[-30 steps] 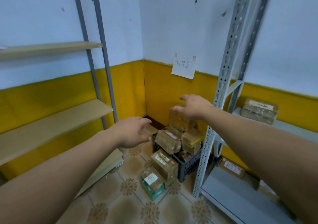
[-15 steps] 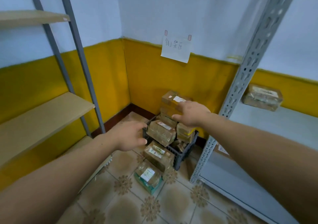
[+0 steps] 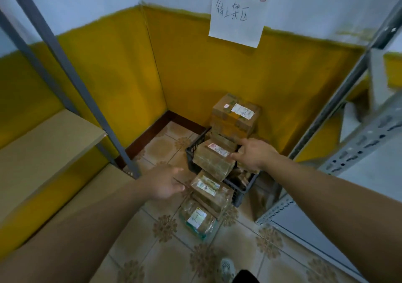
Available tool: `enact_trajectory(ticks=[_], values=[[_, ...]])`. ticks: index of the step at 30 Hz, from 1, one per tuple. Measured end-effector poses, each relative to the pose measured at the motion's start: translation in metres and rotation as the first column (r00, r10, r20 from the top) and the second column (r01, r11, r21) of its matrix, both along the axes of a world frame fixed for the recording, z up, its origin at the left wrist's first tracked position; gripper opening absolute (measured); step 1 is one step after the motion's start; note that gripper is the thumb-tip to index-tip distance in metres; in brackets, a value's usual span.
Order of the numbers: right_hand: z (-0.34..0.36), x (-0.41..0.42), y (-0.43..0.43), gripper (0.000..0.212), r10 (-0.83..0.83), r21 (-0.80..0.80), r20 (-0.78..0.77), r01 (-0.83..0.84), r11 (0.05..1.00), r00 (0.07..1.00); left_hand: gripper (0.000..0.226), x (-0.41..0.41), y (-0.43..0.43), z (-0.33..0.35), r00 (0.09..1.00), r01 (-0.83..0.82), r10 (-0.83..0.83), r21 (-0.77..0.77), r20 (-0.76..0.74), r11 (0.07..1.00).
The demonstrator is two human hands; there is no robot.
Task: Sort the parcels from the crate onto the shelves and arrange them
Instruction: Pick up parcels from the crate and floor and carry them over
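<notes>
Now the right hand (image 3: 254, 155) is reaching lower than half a second ago, off the top box (image 3: 236, 117) and towards the labelled parcel (image 3: 214, 163) at the front of the crate (image 3: 192, 158), fingers straight, grip apart, fingertips seemingly touching it. The left hand (image 3: 164, 183) is hovering nearer, just left of the crate, grip apart, holding nothing. Four parcels are showing labels: two in the crate, a leaning parcel (image 3: 211, 190) against its near side, and a floor parcel (image 3: 199, 219) just before it. The right hand is hiding others inside. A wooden shelf (image 3: 50, 134) is standing left of the crate, a metal rack (image 3: 359, 143) right, a paper note (image 3: 237, 15) hanging above
</notes>
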State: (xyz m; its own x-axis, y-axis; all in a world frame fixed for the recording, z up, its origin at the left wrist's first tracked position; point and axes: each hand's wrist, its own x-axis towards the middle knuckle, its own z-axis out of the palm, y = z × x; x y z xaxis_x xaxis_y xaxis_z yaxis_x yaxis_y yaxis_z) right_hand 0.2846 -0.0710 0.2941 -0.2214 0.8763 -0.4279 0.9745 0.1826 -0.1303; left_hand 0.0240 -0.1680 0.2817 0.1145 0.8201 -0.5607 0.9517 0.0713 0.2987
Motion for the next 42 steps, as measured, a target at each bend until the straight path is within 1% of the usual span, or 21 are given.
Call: enact_trajectory(ticks=[4,7,9,11,14,18,21,24,28,33,37,40,42], values=[[-0.018,-0.008,0.037,0.07,-0.041,-0.037,0.001,0.041,0.998,0.999,0.069,-0.02,0.045,-0.017,1.0,-0.016,0.016,-0.013,0.005,1.0],[-0.036,-0.023,0.06,0.07,-0.109,-0.068,-0.014,0.108,0.992,0.994,0.068,-0.037,0.079,-0.035,1.0,0.015,-0.013,-0.053,0.02,0.998],[-0.053,-0.036,0.067,0.062,-0.181,-0.105,-0.061,0.174,0.979,0.982,0.067,-0.05,0.099,-0.052,0.999,0.043,-0.04,-0.102,0.029,0.994],[-0.073,-0.051,0.067,0.053,-0.254,-0.168,-0.108,0.234,0.958,0.961,0.066,-0.062,0.12,-0.07,0.994,0.112,-0.11,-0.144,0.02,0.983],[-0.111,-0.067,0.063,0.066,-0.371,-0.246,-0.111,0.336,0.909,0.922,0.065,-0.078,0.154,-0.098,0.981,0.195,-0.196,-0.2,0.018,0.96],[-0.153,-0.081,0.051,0.063,-0.507,-0.35,-0.085,0.45,0.821,0.858,0.065,-0.09,0.185,-0.137,0.963,0.264,-0.27,-0.265,0.015,0.927],[-0.182,-0.084,0.038,0.065,-0.552,-0.383,-0.062,0.491,0.783,0.832,0.067,-0.092,0.192,-0.172,0.963,0.267,-0.268,-0.299,0.036,0.916],[-0.219,-0.08,0.023,0.067,-0.568,-0.409,-0.044,0.504,0.761,0.822,0.067,-0.088,0.178,-0.213,0.97,0.241,-0.241,-0.335,0.043,0.911],[-0.283,-0.07,0.01,0.065,-0.526,-0.421,-0.044,0.462,0.781,0.849,0.066,-0.081,0.147,-0.287,0.983,0.183,-0.182,-0.383,0.039,0.905],[-0.401,-0.063,-0.005,0.065,-0.529,-0.47,-0.03,0.455,0.756,0.848,0.063,-0.082,0.115,-0.4,0.997,0.064,-0.071,-0.444,0.0,0.894],[-0.503,-0.071,-0.012,0.066,-0.591,-0.482,-0.044,0.501,0.719,0.805,0.064,-0.091,0.105,-0.505,0.999,0.023,-0.031,-0.482,-0.009,0.876],[-0.58,-0.088,-0.016,0.066,-0.65,-0.508,-0.059,0.538,0.673,0.758,0.064,-0.098,0.109,-0.579,1.0,-0.022,0.012,-0.462,-0.024,0.886],[-0.624,-0.1,-0.024,0.075,-0.693,-0.515,-0.062,0.571,0.639,0.719,0.068,-0.101,0.111,-0.623,0.998,-0.055,0.062,-0.458,-0.001,0.887]])
